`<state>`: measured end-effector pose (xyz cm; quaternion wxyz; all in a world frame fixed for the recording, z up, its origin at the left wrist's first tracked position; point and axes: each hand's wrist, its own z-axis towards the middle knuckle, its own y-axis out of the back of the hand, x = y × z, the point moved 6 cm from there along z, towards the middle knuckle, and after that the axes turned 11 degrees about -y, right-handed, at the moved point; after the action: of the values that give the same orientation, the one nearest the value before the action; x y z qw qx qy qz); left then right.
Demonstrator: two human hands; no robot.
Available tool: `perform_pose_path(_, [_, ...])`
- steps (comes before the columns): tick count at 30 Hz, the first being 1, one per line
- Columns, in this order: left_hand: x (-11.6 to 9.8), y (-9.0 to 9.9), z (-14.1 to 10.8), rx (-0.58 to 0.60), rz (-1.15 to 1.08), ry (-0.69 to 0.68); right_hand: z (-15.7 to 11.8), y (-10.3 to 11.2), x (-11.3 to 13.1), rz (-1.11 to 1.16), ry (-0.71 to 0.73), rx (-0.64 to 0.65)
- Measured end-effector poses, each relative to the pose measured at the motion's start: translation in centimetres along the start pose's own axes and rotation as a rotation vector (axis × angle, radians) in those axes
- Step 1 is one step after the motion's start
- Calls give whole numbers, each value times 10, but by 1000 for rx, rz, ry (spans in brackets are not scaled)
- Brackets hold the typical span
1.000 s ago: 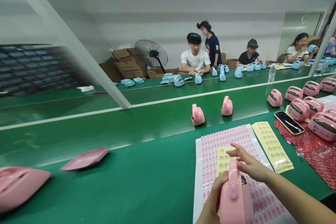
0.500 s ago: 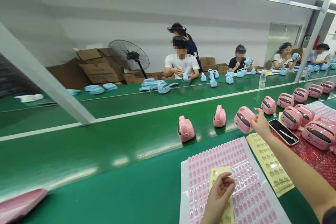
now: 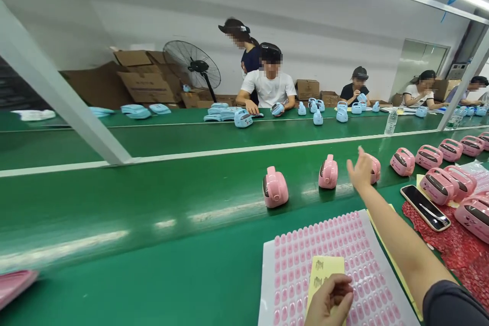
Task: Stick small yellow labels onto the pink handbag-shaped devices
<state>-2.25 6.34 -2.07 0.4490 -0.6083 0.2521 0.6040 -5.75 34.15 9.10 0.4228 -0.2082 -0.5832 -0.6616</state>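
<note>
Right hand: fingers spreading wide, thumb standing apart, and nothing visibly gripped. Your right hand (image 3: 360, 169) is hovering just in front of a glossy pink plastic case with a top handle (image 3: 376, 170), partly hiding it; contact cannot be told from this view. That case is standing upright on the shiny green strip (image 3: 214, 183) beyond the desk (image 3: 153, 285), between a narrow-side-on pink case (image 3: 328, 173) and a row of similar ones on the right. The spacing is probably keeping each handle easy to grasp. Left hand: your left hand (image 3: 331, 300) is curling its fingers toward the thumb, leaving little opening; whether it is holding anything cannot be told. It is resting at or just above a pale yellow label sheet (image 3: 324, 264), which is lying on a white sheet of pink oval stickers (image 3: 301, 249). Both are probably lying near you for short reach. A pale-rimmed black phone (image 3: 426, 207) is lying partly over red bubble wrap (image 3: 451, 249).
</note>
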Motion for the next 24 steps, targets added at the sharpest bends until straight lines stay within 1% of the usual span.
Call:
perform_pose_path(2, [0, 0, -1, 3, 6, -16, -15, -30, 20, 20, 39, 87])
perform_pose_path(4, [-1, 0, -1, 4, -7, -21, -24, -53, 31, 39, -3, 155])
perform_pose_path(5, [-2, 0, -1, 13, -20, -16, -25, -60, 32, 49, -44, 179])
perform_pose_path(7, [-4, 0, 0, 36, -53, 13, -22, -61, 26, 71, -138, 209])
perform_pose_path(9, [-7, 0, 2, 24, -97, 35, -18, -50, 16, 110, -211, 231])
perform_pose_path(11, [-12, 3, 6, -55, -164, 28, -21, -33, 5, 169, -258, 269])
perform_pose_path(13, [-15, 7, 9, -145, -264, 25, -36, -17, -4, 241, -294, 339])
perform_pose_path(14, [-16, 9, 10, -177, -329, 25, -49, -11, -7, 278, -311, 386])
perform_pose_path(16, [-18, 12, 11, -203, -475, 0, -84, -2, -11, 346, -339, 491])
perform_pose_path(20, [-27, 17, 3, -151, -701, -104, -168, 19, -13, 446, -343, 677])
perform_pose_path(22, [-34, 16, -5, -150, -772, -108, -199, 33, -13, 524, -287, 732])
perform_pose_path(24, [-43, 13, -10, -222, -843, -92, -217, 47, -14, 592, -214, 745])
